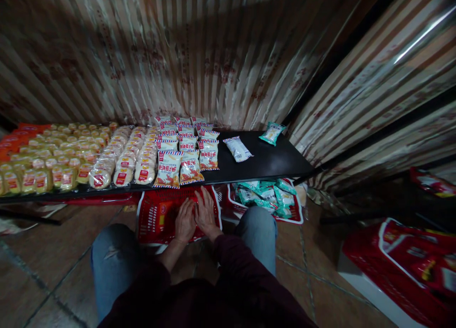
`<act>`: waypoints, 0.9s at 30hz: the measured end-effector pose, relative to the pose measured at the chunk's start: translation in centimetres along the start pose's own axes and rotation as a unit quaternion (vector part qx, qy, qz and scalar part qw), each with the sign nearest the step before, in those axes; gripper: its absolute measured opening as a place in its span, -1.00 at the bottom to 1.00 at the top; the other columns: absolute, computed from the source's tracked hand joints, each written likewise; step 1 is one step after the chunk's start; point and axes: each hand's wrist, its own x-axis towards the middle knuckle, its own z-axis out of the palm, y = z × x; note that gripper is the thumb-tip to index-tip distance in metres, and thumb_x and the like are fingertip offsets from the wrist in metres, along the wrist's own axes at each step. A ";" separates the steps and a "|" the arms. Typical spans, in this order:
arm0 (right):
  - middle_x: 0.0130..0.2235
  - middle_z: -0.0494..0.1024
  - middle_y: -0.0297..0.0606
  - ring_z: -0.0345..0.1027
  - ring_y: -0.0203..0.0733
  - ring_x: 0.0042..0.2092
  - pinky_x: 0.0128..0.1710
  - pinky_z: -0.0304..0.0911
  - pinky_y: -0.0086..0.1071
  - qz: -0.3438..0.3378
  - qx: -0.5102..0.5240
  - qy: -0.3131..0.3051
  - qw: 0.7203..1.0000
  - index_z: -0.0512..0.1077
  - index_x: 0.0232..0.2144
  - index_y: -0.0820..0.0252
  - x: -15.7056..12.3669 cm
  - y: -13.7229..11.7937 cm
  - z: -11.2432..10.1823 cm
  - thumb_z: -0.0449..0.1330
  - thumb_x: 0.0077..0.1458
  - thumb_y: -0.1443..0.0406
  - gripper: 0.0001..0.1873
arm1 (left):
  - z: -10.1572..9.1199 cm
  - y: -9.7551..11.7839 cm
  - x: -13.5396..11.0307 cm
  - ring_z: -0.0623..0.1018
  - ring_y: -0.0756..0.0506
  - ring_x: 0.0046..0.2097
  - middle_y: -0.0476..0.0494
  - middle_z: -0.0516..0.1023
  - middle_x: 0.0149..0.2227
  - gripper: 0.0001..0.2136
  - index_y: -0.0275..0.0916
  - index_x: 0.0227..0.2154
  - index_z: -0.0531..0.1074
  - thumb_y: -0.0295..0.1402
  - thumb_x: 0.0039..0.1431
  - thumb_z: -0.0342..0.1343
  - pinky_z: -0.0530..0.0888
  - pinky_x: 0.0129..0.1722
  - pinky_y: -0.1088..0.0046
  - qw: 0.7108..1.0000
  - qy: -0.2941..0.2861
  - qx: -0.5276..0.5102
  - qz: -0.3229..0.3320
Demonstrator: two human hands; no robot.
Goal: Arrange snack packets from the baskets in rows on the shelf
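Observation:
My left hand (185, 220) is over a red plastic basket (145, 223) between my knees, its fingers stretched forward and nothing visible in them. Right beside it, thumb side close to the other, my right hand (206, 211) reaches to the basket's far rim with fingers extended, also without a visible object. Inside the basket lies an orange-red packet (163, 213); the hands cover part of the interior. Just beyond the fingertips, rows of white snack bags (190, 169) with red lettering stand on a black shelf (274, 163).
Left along the shelf are round wrapped cakes (123, 176), yellow packaged cakes (41, 178) and orange packets (17, 138). One snack bag (238, 149) and a green packet (272, 133) lie to the right. Another basket (295, 216) holds green packets. A covered box (370, 271) stands right.

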 end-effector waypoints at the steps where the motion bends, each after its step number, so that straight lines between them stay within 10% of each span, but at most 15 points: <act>1: 0.26 0.07 -0.06 -0.16 -0.06 0.29 0.18 0.00 -0.07 -0.001 0.005 -0.002 1.000 0.19 0.15 0.25 -0.3 0.4 -0.2 -0.07 0.10 0.43 -0.47 | 0.2 0.3 -0.1 0.38 -0.13 0.13 -0.28 0.45 0.03 -0.63 -0.32 -0.02 0.36 -0.55 0.15 -0.18 0.36 0.12 0.20 1.000 -0.026 -0.003 -0.010; 15: -0.02 0.42 0.02 0.23 -0.02 0.04 0.06 0.11 -0.19 0.296 -0.092 0.005 0.951 0.29 0.01 0.37 -0.2 10.7 -4.0 0.01 0.02 0.41 -0.55 | 4.6 8.3 1.4 0.34 -0.14 0.15 -0.26 0.32 0.15 -0.67 -0.30 -0.04 0.39 -0.48 0.15 -0.10 0.29 0.16 0.30 0.978 -0.210 -0.006 -0.005; 27: 0.05 0.42 0.02 0.25 -0.08 0.10 0.08 0.12 -0.30 0.234 -0.102 -0.192 0.948 0.21 0.12 0.40 0.0 12.3 -5.5 0.01 0.09 0.38 -0.49 | 5.0 8.7 1.3 0.32 -0.19 0.16 -0.27 0.30 0.16 -0.68 -0.28 -0.03 0.38 -0.40 0.17 -0.07 0.32 0.13 0.18 0.984 -0.176 0.031 0.005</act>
